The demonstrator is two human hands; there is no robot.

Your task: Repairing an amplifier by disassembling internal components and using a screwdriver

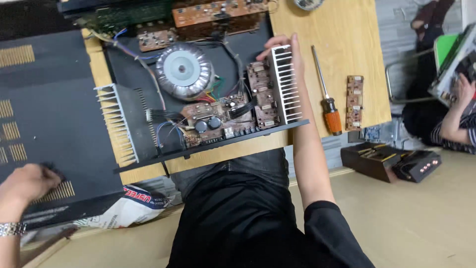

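An opened black amplifier chassis [134, 64] lies on a wooden table [342, 30]. Inside it are a round grey transformer [184, 70], brown circuit boards [213, 119] and two white finned heat sinks, one on the left [117, 124] and one on the right [284, 84]. My right hand [285, 47] rests on the top end of the right heat sink, fingers curled over it. My left hand [27, 183], with a metal watch on the wrist, presses on the black slotted cover panel [44, 114] at the left.
An orange-handled screwdriver [327, 94] and a small brown circuit board [354, 101] lie on the table to the right. Black boxes [391, 161] sit on the floor. Another person [456, 109] works at the right edge. A white bag [134, 206] lies under the table.
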